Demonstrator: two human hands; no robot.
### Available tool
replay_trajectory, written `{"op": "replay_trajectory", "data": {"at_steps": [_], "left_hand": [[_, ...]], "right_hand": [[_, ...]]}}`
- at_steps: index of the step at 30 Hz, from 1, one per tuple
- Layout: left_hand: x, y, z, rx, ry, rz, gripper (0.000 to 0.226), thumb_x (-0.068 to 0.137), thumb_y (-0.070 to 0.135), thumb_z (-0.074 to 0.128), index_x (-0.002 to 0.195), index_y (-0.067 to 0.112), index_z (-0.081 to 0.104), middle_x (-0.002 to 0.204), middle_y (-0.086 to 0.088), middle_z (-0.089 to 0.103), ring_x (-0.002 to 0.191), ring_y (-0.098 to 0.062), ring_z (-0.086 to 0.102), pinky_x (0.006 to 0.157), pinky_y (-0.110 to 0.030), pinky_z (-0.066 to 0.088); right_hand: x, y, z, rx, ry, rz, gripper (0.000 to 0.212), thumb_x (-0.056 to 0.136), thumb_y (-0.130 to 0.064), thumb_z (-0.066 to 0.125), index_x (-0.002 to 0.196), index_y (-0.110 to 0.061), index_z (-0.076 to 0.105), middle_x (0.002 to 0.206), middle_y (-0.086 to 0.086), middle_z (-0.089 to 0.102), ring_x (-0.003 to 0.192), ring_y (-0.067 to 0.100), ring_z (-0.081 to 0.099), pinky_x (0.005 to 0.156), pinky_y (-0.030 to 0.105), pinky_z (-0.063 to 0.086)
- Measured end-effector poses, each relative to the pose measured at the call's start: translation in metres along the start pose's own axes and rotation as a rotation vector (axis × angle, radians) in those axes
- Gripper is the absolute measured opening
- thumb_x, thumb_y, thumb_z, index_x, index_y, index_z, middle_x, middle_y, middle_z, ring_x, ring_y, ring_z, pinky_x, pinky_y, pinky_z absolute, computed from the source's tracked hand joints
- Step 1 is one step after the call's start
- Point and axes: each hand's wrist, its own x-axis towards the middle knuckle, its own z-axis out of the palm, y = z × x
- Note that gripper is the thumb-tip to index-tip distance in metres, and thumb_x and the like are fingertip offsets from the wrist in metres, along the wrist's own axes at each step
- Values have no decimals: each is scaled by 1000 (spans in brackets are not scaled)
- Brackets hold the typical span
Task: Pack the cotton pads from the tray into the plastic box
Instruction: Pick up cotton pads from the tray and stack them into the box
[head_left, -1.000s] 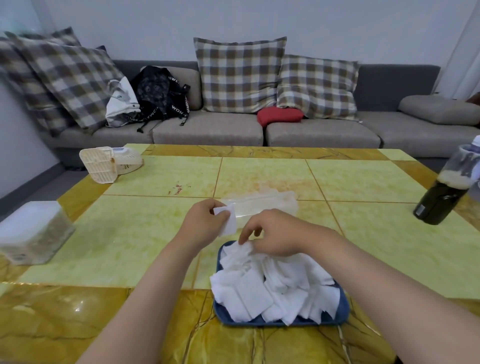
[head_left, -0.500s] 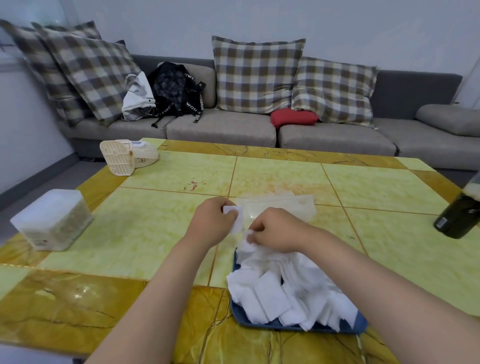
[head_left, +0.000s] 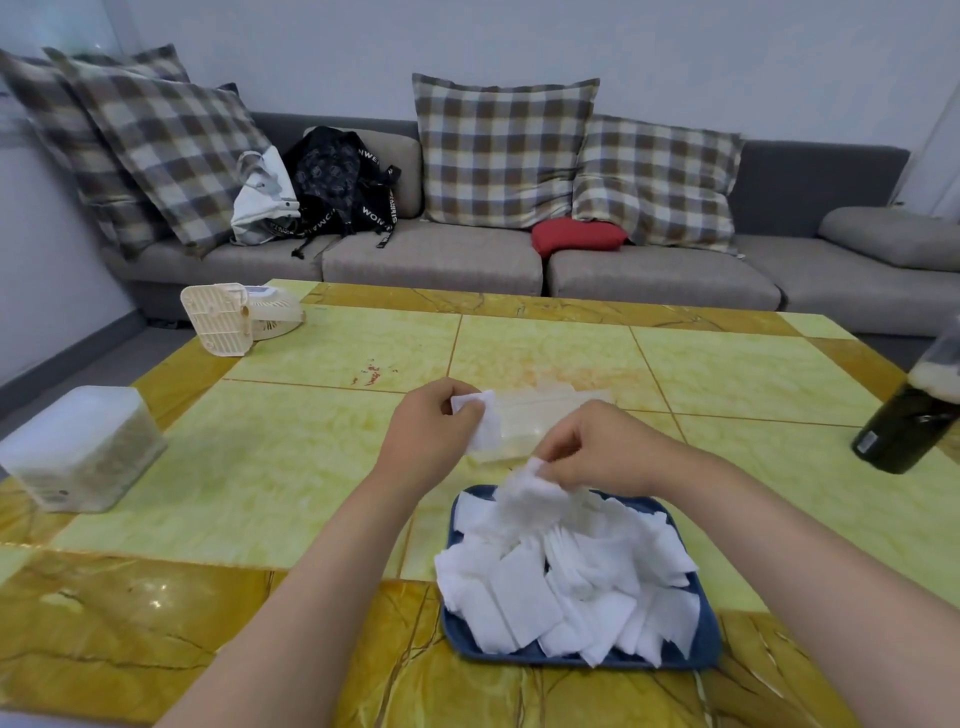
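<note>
cotton pads (head_left: 566, 587) lie heaped in the blue tray (head_left: 710, 644) at our 6 o'clock, clear plastic box (head_left: 545, 421) just past it at 12; we judge them light, soft and floppy, so pinch one at a corner. right hand (head_left: 602, 452) hangs over the tray's far end, thumb and fingertips pinching a lifted pad (head_left: 530, 491); left hand (head_left: 426, 436) at 11, fingers curled, grips a second pad (head_left: 482, 428) beside the box.

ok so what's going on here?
A person is packing cotton pads by hand. The left hand holds a cotton pad in front of the clear plastic box on the table. The right hand pinches a second pad up off the pile in the blue tray, which is heaped full. Whether the box holds any pads is unclear.
</note>
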Motion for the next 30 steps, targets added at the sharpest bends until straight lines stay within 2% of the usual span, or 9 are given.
{"op": "replay_trajectory", "data": {"at_steps": [2,5,8,13,16,18,21,25,30], "left_hand": [[-3,10,4,-71,-87,0,12,93,17,60,87,17,70,88,-13,71,72,-23,62,64,-37,50],[-11,24,10,-323,-426,-239,11,98,7,54,92,7,64,86,-19,68,82,-41,72,72,-44,60],[-18,23,18,-215,-642,-321,11,97,5,53,98,1,62,95,-26,71,88,-46,74,75,-47,62],[-14,24,25,-125,-314,-221,17,97,9,50,105,6,64,87,-22,73,64,-27,73,53,-30,50],[-7,24,25,-92,-38,-119,17,96,14,51,105,13,65,90,-13,73,67,-22,71,53,-26,53],[-5,24,28,-17,23,-17,15,97,17,53,109,19,63,91,-13,70,72,-25,70,52,-26,55],[-3,26,36,109,-26,48,21,97,22,60,116,29,56,79,-21,65,69,-33,67,60,-41,61],[-2,35,45,30,-164,-76,19,93,27,69,103,11,70,81,-10,74,58,-15,67,55,-28,58],[-9,35,43,-285,-439,-231,29,95,28,67,104,2,76,97,-24,75,86,-33,74,75,-37,62]], "right_hand": [[-5,0,-4,-158,-103,15,9,74,-32,82,81,-37,81,89,-10,78,86,14,71,83,38,60],[-13,0,-13,-159,-217,49,14,71,-36,86,85,-38,82,95,-13,78,94,10,72,91,42,58],[-24,8,-23,-31,-176,103,11,80,-27,85,91,-28,84,82,-16,77,71,-4,67,72,23,55],[-25,26,-28,184,151,136,7,90,-19,75,92,-16,81,89,-2,78,71,3,66,59,12,47],[-24,28,-29,207,212,93,14,97,-13,66,95,-13,80,92,1,78,70,6,68,62,15,50],[-23,26,-28,168,207,36,16,99,-14,63,93,-12,78,86,2,77,69,12,67,64,21,52],[-22,20,-26,162,211,-32,16,98,-15,60,92,-10,74,83,9,70,61,9,59,54,23,50],[-23,13,-24,261,235,-56,17,94,-7,61,92,-13,76,77,-5,69,54,2,54,48,20,44],[-16,17,-17,261,399,-38,16,89,-17,76,104,-22,70,94,6,70,59,7,57,54,23,48]]}}
